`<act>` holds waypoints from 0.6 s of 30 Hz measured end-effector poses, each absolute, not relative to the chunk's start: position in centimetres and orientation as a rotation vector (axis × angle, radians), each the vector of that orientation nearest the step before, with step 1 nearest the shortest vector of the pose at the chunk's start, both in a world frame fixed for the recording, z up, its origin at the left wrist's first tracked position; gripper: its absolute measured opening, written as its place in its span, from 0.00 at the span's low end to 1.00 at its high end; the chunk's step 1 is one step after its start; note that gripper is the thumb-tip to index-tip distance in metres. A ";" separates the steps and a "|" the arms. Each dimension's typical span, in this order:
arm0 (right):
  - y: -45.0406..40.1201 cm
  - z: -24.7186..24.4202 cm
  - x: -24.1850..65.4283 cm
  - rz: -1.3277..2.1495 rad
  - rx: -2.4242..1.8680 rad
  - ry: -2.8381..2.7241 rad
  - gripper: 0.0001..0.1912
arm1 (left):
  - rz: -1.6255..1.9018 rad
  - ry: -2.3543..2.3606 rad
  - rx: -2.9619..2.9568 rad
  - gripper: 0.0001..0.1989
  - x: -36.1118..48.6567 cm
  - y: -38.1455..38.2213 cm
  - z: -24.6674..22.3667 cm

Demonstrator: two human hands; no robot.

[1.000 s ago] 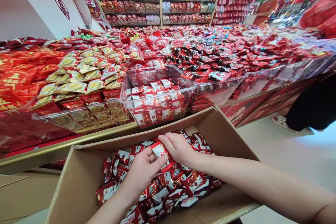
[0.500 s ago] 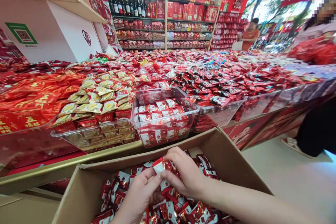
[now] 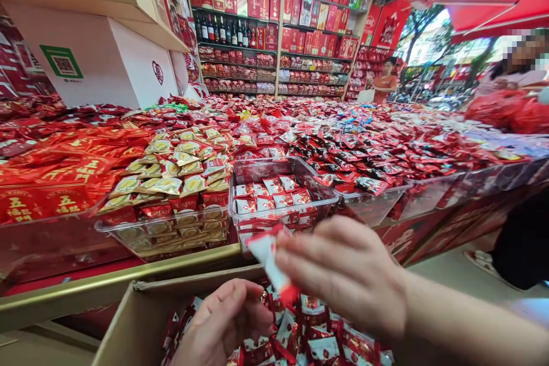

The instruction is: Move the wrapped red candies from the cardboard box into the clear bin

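My right hand (image 3: 343, 269), blurred by motion, pinches a small red-and-white candy packet (image 3: 266, 257) by its edge. It hangs above the cardboard box, in front of the clear plastic bin (image 3: 285, 209), where matching packets (image 3: 283, 199) lie in neat rows. Lower left, my left hand (image 3: 227, 320) hovers over the box with its fingers loosely curved and nothing visible in them. Below both hands, loose red-and-white packets (image 3: 321, 349) fill the cardboard box (image 3: 128, 320); my right hand and forearm hide part of it.
Left of the bin stands a bin of durian packets (image 3: 163, 223), then red packets (image 3: 64, 183). Dark red packets (image 3: 351, 154) lie to the right. A gold-coloured rail (image 3: 86, 280) runs along the counter. Two people are at the right, one with red bags (image 3: 497, 111).
My right hand has lifted the packet out of the two-handed hold, up toward the bin. My left hand has let go and stays low. The view has tilted up slightly.
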State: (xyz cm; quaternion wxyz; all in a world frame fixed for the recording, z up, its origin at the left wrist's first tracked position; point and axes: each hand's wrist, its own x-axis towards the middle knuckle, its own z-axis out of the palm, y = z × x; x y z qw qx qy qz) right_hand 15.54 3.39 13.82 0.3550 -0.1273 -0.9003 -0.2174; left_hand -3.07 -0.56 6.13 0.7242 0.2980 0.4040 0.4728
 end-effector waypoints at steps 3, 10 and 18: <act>8.7 15.8 14.2 -0.594 -0.737 -2.350 0.13 | 0.942 0.919 0.740 0.11 -3.1 -0.3 5.0; 18.7 13.6 10.5 -0.546 -1.194 -2.818 0.11 | 0.843 0.931 0.833 0.15 -2.8 -0.2 2.7; 19.6 12.6 10.7 -0.363 -1.184 -2.975 0.10 | 0.775 0.972 0.948 0.17 -2.8 -0.3 2.2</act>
